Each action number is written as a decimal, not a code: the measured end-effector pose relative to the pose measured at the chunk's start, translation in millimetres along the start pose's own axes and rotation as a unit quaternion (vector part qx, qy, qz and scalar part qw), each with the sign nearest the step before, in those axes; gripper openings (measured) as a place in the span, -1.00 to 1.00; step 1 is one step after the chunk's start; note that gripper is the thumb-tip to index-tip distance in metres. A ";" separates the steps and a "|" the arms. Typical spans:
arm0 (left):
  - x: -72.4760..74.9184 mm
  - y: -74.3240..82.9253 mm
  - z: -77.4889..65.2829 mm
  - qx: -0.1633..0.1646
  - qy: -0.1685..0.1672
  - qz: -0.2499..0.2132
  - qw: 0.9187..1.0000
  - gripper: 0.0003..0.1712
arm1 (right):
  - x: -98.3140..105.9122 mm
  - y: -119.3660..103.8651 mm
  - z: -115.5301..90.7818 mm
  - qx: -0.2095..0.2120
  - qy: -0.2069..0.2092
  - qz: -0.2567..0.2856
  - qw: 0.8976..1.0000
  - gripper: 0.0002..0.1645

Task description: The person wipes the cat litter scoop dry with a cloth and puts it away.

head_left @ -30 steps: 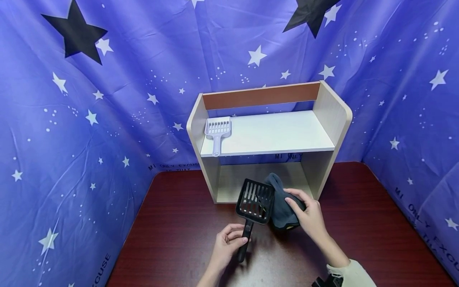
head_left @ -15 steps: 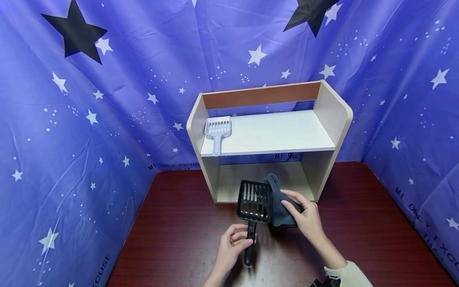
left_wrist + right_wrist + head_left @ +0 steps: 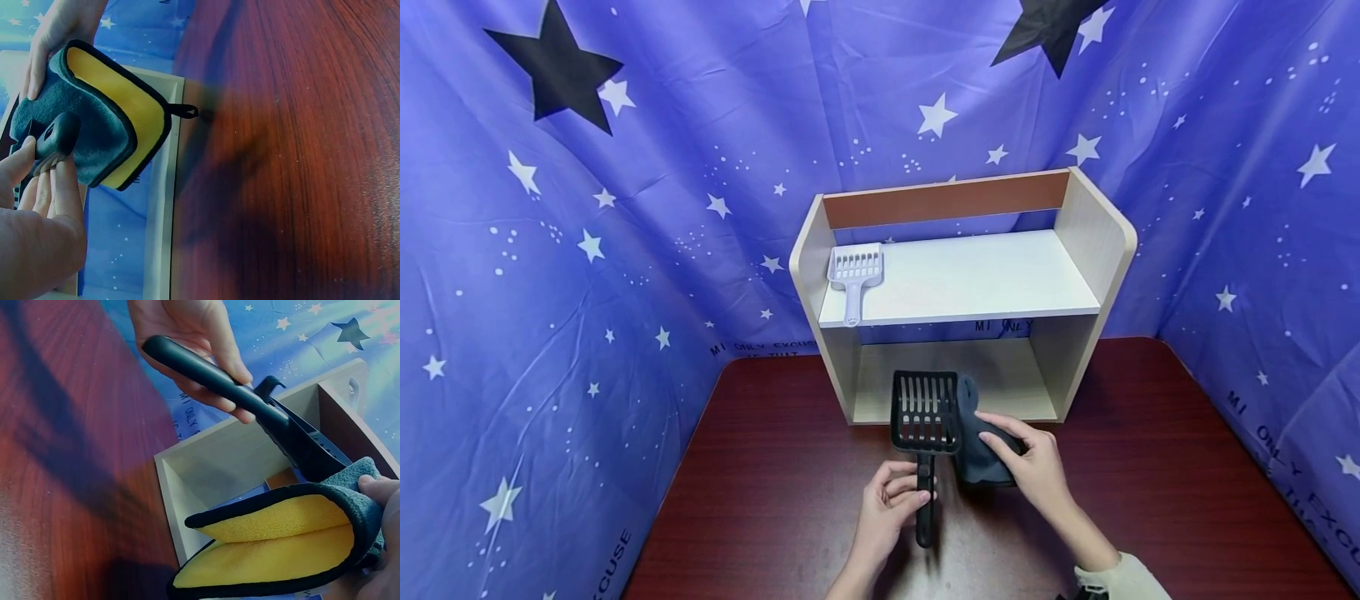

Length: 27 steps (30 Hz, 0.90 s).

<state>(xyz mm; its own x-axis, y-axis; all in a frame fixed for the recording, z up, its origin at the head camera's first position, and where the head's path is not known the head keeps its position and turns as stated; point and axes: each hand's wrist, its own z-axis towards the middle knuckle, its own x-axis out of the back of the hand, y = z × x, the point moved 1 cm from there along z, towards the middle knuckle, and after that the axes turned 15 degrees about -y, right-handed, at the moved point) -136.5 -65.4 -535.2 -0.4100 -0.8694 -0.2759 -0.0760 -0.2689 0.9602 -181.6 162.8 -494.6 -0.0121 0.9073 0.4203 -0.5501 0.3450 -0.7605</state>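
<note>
In the head view, my left hand (image 3: 883,508) grips a black litter scoop (image 3: 925,473) by its handle, slotted head pointing away from me above the table. My right hand (image 3: 1033,462) pinches a folded cleaning cloth (image 3: 979,462), dark grey-green, at the right side of the scoop's head. The right wrist view shows the cloth's yellow inner face (image 3: 275,547) and black trim, with the cloth overlapping the far end of the scoop. From the left wrist, the end of the scoop's handle (image 3: 59,134) appears in front of the cloth, and a small loop hangs from its corner.
A small two-level wooden shelf (image 3: 1078,250) stands at the back of the dark red table (image 3: 760,500). On its upper board, at the left, lies a pale lavender slotted litter scoop (image 3: 853,304). A blue-purple star-patterned curtain (image 3: 685,208) surrounds the table.
The scoop has turned from a tilt to nearly straight, its handle swinging right. My right hand and the cloth have shifted slightly left and down, staying beside the scoop's head.
</note>
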 end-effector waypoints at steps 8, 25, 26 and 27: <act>0.1 3.4 3.2 -0.004 0.022 -0.009 1.000 -0.43 | -5.1 -0.5 -4.6 0.003 -0.028 0.008 1.000 -0.65; -2.2 6.9 5.2 -0.024 0.042 -0.030 0.998 -0.41 | -17.3 -0.7 -12.8 0.016 -0.067 0.033 0.997 -0.67; -2.7 7.2 5.1 -0.023 0.044 -0.029 0.998 -0.41 | -18.2 -0.8 -13.2 0.016 -0.068 0.032 0.997 -0.67; -3.2 7.5 5.1 -0.021 0.046 -0.029 0.998 -0.41 | -19.3 -0.7 -13.6 0.020 -0.069 0.028 0.997 -0.67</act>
<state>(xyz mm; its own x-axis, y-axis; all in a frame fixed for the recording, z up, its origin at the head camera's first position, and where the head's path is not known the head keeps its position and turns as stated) -140.4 -62.5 -526.9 -0.3201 -0.8858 -0.3359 -0.0575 -0.3357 0.9402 -169.6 148.4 -508.9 -0.1579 0.8823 0.4434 -0.5784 0.2813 -0.7657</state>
